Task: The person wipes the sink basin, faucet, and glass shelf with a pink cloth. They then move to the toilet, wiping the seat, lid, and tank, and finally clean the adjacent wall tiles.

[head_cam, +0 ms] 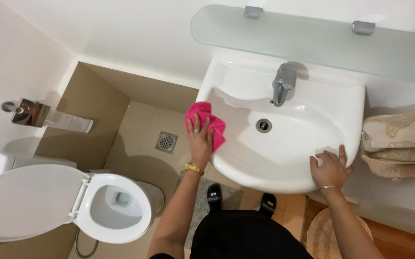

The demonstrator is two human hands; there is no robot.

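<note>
Left hand point(200, 141) spread flat, fingers splayed, pressing a crumpled bright-pink cleaning cloth point(206, 121) against the left rim of a white ceramic wall-hung washbasin point(313, 103) — cloth pinned under the palm rather than gripped, half on the rim and half hanging past its outer edge. Gold bracelet at that wrist. Right hand point(331, 168) open too, holding nothing, fingers laid over the front right edge of the basin, seemingly as a brace.

Cloth: soft, light, limp; likely to bunch and slide under pressure, probably easiest managed by gathering a fold in the fingers or keeping a flat palm on top. Glazed rim smooth and most likely slippery, more so if wet — wetness not discernible here.

Chrome single-lever tap point(283, 84) at the back centre of the basin, round metal drain point(263, 125) just in front of it, both well apart from either hand. Bowl and rim otherwise bare, leaving open sweep along the left and front edges. Frosted glass shelf point(313, 41) on the wall above the back edge, limiting headroom there. Folded beige patterned towels point(399, 141) just beside the right edge of the basin. Left of the basin, open air down to a tiled floor with a square floor drain point(166, 142); farther left, a white toilet point(114, 206) with lid raised and a chrome paper holder point(27, 112) on the wall.
</note>
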